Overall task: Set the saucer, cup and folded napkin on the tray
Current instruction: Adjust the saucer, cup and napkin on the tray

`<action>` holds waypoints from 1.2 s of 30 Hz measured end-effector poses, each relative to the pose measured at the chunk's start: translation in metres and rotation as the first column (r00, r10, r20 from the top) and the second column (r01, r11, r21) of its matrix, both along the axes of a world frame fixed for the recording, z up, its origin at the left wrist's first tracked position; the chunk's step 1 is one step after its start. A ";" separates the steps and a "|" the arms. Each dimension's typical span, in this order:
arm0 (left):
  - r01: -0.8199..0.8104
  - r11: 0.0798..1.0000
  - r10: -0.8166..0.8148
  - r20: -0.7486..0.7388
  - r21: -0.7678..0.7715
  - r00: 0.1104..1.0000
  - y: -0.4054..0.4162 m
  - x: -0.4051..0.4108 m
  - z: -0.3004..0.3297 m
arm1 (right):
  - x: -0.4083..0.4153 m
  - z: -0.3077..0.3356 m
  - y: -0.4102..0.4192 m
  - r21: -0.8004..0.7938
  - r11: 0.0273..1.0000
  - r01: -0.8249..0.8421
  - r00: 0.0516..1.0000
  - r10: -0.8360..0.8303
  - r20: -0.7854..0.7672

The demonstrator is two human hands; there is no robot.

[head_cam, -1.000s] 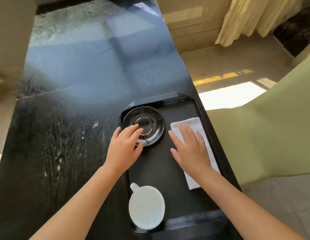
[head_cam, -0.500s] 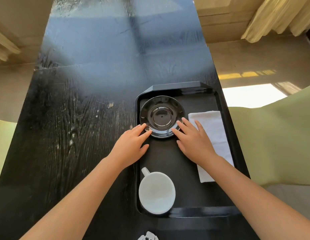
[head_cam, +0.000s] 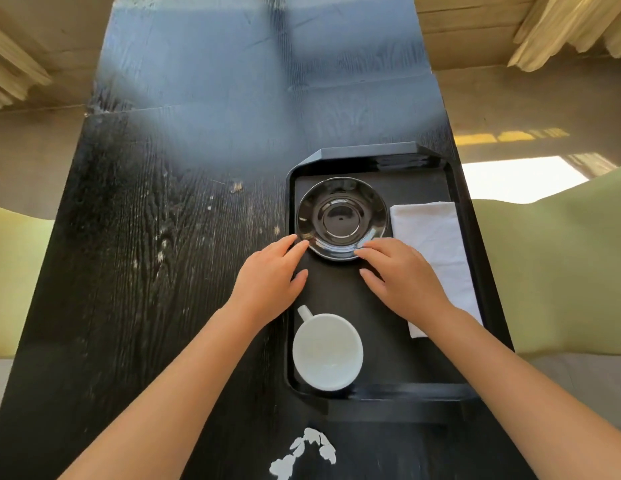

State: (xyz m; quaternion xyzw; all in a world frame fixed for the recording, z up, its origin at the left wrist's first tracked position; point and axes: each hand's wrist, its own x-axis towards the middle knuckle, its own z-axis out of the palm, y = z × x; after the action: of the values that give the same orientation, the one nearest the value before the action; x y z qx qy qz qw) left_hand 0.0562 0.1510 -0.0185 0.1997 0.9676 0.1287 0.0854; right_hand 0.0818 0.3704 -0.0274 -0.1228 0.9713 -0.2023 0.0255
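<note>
On the black tray [head_cam: 456, 188]: your left hand [head_cam: 267, 278] and right hand [head_cam: 404, 275], fingers loosely spread, touch the near rim of the black saucer [head_cam: 342, 218] between them; white cup [head_cam: 327, 351] nearer you, folded napkin [head_cam: 434, 244] partly under your right hand.

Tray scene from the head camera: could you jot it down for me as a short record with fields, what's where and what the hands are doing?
tray: black, on a dark wooden table
saucer: black, glossy, far end of tray, empty
cup: white, near end of tray, not on saucer
napkin: white, folded, right side of tray
left hand: open, fingertips at saucer's near-left rim
right hand: open, fingertips at saucer's near-right rim, partly over napkin
</note>
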 end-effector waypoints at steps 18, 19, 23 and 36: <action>-0.627 0.706 0.458 0.463 0.329 0.759 0.003 0.108 0.019 | 0.087 0.018 -0.038 -0.239 0.851 0.468 0.833 -0.334 0.441; -0.624 0.705 0.456 0.458 0.337 0.763 0.005 0.103 0.019 | 0.087 0.017 -0.038 -0.251 0.833 0.493 0.823 -0.353 0.445; -0.626 0.687 0.463 0.441 0.369 0.769 0.012 0.086 0.017 | 0.086 0.015 -0.037 -0.298 0.749 0.592 0.775 -0.427 0.466; -0.566 0.701 0.412 0.402 0.433 0.818 0.031 0.077 0.012 | 0.070 0.019 -0.023 -0.348 0.655 0.671 0.727 -0.488 0.483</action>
State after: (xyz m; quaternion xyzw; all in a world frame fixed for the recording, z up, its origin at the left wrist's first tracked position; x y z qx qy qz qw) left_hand 0.1328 0.1821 -0.0063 -0.0717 0.8883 0.4369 0.1219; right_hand 0.1521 0.3473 -0.0085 0.2349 0.8498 -0.4620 0.0964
